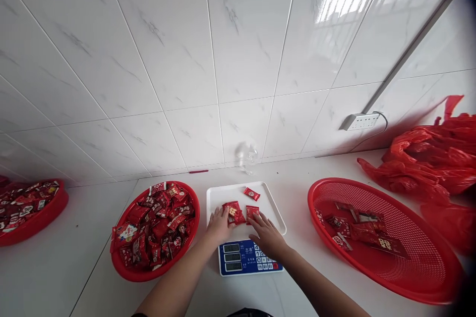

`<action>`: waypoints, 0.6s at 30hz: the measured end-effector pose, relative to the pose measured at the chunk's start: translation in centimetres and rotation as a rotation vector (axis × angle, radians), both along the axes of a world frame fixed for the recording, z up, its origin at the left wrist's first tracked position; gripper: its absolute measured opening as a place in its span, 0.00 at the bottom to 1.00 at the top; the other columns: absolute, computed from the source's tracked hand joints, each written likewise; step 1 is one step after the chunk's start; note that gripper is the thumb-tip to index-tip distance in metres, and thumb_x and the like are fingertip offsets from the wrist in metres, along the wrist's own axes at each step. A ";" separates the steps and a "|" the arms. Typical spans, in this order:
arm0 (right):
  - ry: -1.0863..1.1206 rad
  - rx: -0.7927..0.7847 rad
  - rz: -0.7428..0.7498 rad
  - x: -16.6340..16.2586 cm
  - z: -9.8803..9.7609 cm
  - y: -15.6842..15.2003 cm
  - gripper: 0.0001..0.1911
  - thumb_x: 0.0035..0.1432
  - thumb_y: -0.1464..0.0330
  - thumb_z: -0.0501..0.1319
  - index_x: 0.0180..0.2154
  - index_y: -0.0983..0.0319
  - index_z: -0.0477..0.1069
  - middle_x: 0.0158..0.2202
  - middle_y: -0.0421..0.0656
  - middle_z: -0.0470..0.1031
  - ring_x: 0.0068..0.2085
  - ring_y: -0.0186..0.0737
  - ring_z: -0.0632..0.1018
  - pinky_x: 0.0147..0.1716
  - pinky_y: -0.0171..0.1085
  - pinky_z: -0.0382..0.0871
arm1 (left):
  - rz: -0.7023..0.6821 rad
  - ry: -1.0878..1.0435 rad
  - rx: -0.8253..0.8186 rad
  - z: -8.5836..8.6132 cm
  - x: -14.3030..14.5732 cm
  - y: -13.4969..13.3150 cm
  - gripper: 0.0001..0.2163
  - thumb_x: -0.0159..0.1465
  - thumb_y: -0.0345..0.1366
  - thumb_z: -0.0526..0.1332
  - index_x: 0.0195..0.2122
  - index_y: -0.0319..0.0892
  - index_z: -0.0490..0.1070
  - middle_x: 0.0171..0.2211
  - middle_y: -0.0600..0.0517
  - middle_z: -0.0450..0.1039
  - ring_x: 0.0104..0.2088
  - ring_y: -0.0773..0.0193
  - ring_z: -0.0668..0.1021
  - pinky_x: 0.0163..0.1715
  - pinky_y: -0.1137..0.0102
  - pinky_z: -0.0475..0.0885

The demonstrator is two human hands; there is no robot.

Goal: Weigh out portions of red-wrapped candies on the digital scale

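A white weighing tray (226, 193) sits on a digital scale with a blue keypad panel (245, 252). Three red wrapped snack packets lie on the tray. My left hand (218, 227), thumb and fingers apart, touches the larger red packet (235, 212). At the right, my right hand (268, 237) is spread with its fingertips on a smaller red packet (252, 211); its palm is over part of the keypad. Farther back on the tray lies a small red packet (252, 193), apart from both hands. Neither hand shows a firm grip.
Left of the scale, a red basket (148, 276) is heaped with red packets. Another filled red basket (44, 220) stands far left. At right, a large red basket (420, 223) holds several packets. Behind are red plastic bags (439, 158), a power strip (360, 121) and a clear object (251, 156).
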State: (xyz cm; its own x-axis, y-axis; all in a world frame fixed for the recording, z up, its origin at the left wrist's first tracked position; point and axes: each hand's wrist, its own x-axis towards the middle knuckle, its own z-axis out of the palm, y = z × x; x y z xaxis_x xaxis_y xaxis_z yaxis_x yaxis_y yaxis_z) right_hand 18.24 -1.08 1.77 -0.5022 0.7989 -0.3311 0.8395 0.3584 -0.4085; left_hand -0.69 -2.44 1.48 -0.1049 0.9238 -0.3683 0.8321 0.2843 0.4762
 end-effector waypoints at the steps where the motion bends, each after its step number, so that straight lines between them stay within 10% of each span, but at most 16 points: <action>1: -0.020 -0.011 0.015 -0.3 0.0 0.5 0.30 0.57 0.60 0.51 0.60 0.57 0.49 0.65 0.42 0.44 0.64 0.45 0.42 0.61 0.47 0.41 | -0.028 0.016 -0.009 0.0 0.5 0.3 0.31 0.57 0.41 0.55 0.61 0.40 0.48 0.63 0.43 0.47 0.63 0.53 0.47 0.60 0.58 0.43; 8: 0.061 0.057 -0.017 1.3 -0.1 1.6 0.27 0.57 0.61 0.52 0.58 0.57 0.56 0.63 0.42 0.49 0.64 0.46 0.46 0.60 0.47 0.46 | -0.068 0.117 0.063 0.6 -0.2 0.8 0.29 0.60 0.43 0.50 0.62 0.44 0.45 0.64 0.46 0.44 0.64 0.53 0.44 0.60 0.57 0.43; 18: 0.293 -0.045 -0.262 9.7 -2.3 -5.5 0.22 0.55 0.56 0.51 0.49 0.56 0.67 0.53 0.45 0.68 0.54 0.47 0.68 0.53 0.47 0.62 | 0.285 0.290 0.240 -0.1 -12.9 -6.6 0.19 0.57 0.26 0.51 0.50 0.40 0.66 0.52 0.43 0.68 0.52 0.53 0.68 0.51 0.60 0.62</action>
